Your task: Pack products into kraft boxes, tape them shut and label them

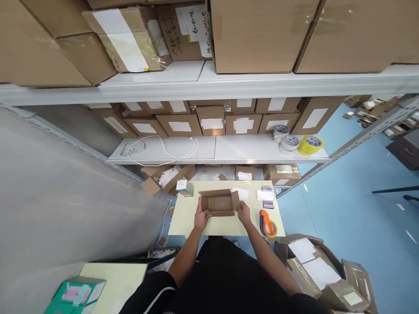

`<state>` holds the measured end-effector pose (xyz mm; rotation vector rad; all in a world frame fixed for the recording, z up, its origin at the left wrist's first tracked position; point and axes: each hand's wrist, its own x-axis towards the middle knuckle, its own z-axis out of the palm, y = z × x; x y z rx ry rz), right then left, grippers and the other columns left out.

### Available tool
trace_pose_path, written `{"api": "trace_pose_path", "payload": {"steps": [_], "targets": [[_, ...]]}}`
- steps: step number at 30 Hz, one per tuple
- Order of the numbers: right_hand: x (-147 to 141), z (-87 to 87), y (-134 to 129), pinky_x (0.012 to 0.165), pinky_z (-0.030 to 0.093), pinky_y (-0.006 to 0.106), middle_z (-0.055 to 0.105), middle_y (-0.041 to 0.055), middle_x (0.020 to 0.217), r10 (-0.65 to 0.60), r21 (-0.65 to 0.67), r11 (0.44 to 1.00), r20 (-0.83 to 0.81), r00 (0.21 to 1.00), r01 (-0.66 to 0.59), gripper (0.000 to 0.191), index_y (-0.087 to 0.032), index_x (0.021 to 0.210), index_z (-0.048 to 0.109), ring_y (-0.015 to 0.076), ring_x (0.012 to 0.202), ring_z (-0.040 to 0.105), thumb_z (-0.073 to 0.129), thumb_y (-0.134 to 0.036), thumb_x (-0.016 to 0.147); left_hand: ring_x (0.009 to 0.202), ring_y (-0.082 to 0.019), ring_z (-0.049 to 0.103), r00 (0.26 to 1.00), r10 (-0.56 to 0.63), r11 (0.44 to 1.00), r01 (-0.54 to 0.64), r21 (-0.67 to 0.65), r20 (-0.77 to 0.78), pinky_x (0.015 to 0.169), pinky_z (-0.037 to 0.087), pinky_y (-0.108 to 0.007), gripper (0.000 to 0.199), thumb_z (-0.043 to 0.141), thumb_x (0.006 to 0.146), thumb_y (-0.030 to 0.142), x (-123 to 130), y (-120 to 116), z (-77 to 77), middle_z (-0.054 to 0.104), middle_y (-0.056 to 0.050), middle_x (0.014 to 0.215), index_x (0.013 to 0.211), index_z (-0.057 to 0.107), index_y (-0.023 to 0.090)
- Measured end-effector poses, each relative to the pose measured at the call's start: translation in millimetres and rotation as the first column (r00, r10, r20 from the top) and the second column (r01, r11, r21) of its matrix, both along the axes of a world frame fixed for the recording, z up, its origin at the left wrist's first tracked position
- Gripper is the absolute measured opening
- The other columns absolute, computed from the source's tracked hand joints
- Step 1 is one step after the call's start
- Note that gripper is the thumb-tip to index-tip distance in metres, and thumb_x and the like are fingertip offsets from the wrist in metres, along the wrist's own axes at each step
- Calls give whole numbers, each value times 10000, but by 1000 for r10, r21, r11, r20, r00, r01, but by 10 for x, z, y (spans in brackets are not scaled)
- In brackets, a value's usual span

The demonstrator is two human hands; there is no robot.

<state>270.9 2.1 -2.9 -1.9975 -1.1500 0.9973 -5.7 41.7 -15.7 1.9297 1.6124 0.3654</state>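
An open, empty-looking cardboard box stands on the pale yellow table with its flaps up. My left hand grips its left side, thumb on the front wall and fingers along the outside. At the box's right end, my right hand is closed on the flap or corner there. Right of that hand lies an orange tape dispenser with a yellow roll. A small white and green box sits at the table's back left. Behind the cardboard box is a white paper.
A shelf above the table bears a white cable, white tape rolls, a yellow tape roll and several labelled cartons. A large carton of parcels stands at the lower right. A grey wall rises on the left.
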Motion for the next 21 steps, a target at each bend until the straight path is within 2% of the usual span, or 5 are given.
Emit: {"api": "trace_pose_path", "payload": {"steps": [5, 7, 13, 16, 21], "targets": [[75, 57, -143, 751, 624, 369, 775, 103, 1118, -54, 32, 998, -176, 983, 60, 623, -185, 1509, 479, 265, 866, 770, 426, -422, 935, 1551, -359, 360, 995, 90, 991, -94, 98, 50, 1275, 361, -514, 177, 658, 915, 325, -71, -427, 200, 402, -35, 1686, 894, 810, 236], [89, 70, -226, 789, 630, 382, 746, 111, 1258, -13, 59, 998, -168, 986, 23, 654, -203, 1551, 439, 250, 873, 777, 422, -418, 933, 1529, -352, 394, 988, 150, 981, -154, 120, 46, 1266, 377, -503, 176, 662, 919, 326, -120, -653, 311, 442, -49, 1657, 905, 816, 241], [-64, 111, -365, 1005, 558, 431, 741, 144, 1299, 234, 93, 969, -59, 970, -228, 528, -198, 1238, 690, 323, 1216, 698, 548, -595, 921, 1427, -376, 504, 973, 224, 928, -229, 294, 51, 1189, 457, -583, 79, 738, 887, 263, -219, -1159, 636, 503, -68, 1604, 880, 814, 245], [-156, 143, -358, 871, 569, 386, 787, 101, 1106, 294, 62, 954, -32, 955, -292, 437, -226, 1149, 666, 304, 1050, 750, 617, -573, 887, 1400, -363, 518, 978, 208, 910, -206, 361, 33, 1146, 497, -554, 34, 770, 870, 231, -237, -1256, 771, 458, -60, 1638, 864, 803, 237], [-212, 237, -264, 669, 480, 312, 774, 45, 867, 386, -5, 922, 64, 920, -387, 223, -246, 1074, 595, 254, 789, 738, 457, -369, 947, 1369, -339, 528, 968, 251, 896, -242, 372, 26, 1141, 493, -534, 27, 800, 872, 265, -234, -1340, 923, 418, -64, 1666, 889, 800, 244]]}}
